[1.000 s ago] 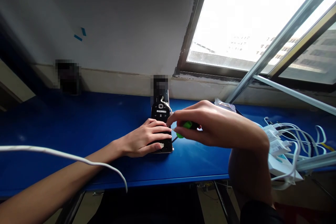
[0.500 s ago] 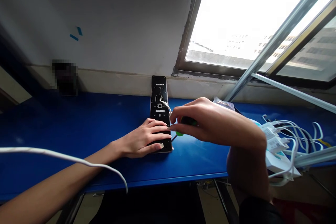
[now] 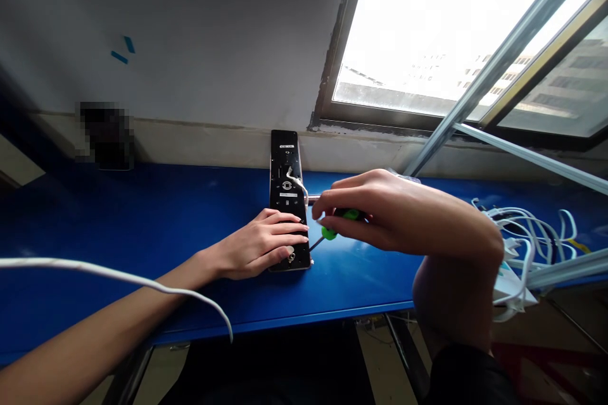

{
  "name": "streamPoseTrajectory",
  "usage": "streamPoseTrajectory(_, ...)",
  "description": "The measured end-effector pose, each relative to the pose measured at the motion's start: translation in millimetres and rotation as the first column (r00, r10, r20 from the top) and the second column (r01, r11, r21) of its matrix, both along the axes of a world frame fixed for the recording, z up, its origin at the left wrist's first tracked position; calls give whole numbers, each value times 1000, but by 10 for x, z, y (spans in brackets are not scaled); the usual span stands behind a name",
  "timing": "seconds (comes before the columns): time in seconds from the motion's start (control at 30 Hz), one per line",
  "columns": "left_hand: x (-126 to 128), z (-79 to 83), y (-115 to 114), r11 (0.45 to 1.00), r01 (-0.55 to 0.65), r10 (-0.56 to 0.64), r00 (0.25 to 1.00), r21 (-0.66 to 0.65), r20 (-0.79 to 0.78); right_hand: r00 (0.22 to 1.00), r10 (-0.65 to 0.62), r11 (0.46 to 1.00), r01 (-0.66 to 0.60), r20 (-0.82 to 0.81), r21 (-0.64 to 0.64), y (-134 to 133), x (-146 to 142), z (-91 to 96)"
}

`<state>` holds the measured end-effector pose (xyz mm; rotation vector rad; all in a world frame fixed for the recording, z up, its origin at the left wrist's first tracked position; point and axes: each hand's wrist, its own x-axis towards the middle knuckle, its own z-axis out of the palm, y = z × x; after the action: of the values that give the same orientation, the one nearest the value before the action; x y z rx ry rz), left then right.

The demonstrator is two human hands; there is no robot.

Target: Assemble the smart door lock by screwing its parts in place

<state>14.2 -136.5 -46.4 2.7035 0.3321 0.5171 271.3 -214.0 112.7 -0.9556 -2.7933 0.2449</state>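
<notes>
Black rectangular lock plate (image 3: 285, 158) is steadied by the spread left hand (image 3: 259, 245), a green-handled screwdriver (image 3: 329, 233) pinched in the right hand (image 3: 399, 215).

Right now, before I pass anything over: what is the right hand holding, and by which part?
The right hand grips a screwdriver by its green-and-black handle, with the fingers wrapped around it.

Surface: blue bench (image 3: 118, 234) along the wall below the window | Centre: black door-lock panel (image 3: 285, 243) lying flat, long side running back from the front edge, thin white wire across its face | Right end: tangled white cables (image 3: 532, 224) — a white box (image 3: 510, 288) among them | Back edge: plastic packet (image 3: 408, 176), mostly hidden
</notes>
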Motion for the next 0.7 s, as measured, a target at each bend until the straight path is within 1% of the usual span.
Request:
streamPoseTrajectory(0.1,1,0,-2,1000,-14,14,1000,-5,2,999,44,998,-44,-7,36,-23,54,-2)
streamPoseTrajectory(0.2,9,-14,0,1000,-4,4,1000,-4,12,1000,5,999,-4,-17,36,-28,73,-12)
streamPoseTrajectory(0.33,15,-28,6,1000,18,-18,1000,17,12,999,-35,999,36,-40,10,9,24,-25)
streamPoseTrajectory(0.4,14,-26,7,1000,14,-14,1000,17,-3,999,-26,999,28,-34,38,23,4,-22)
streamPoseTrajectory(0.5,13,-16,4,1000,1,-1,1000,4,-17,999,20,996,-18,-25,85,16,10,-10)
streamPoseTrajectory(0.6,14,-10,1,1000,2,-2,1000,8,-16,999,45,997,-44,-20,69,-6,32,-5)
streamPoseTrajectory(0.7,19,-7,-2,1000,11,-10,1000,26,-9,1000,9,999,-8,-30,34,-5,25,-16)
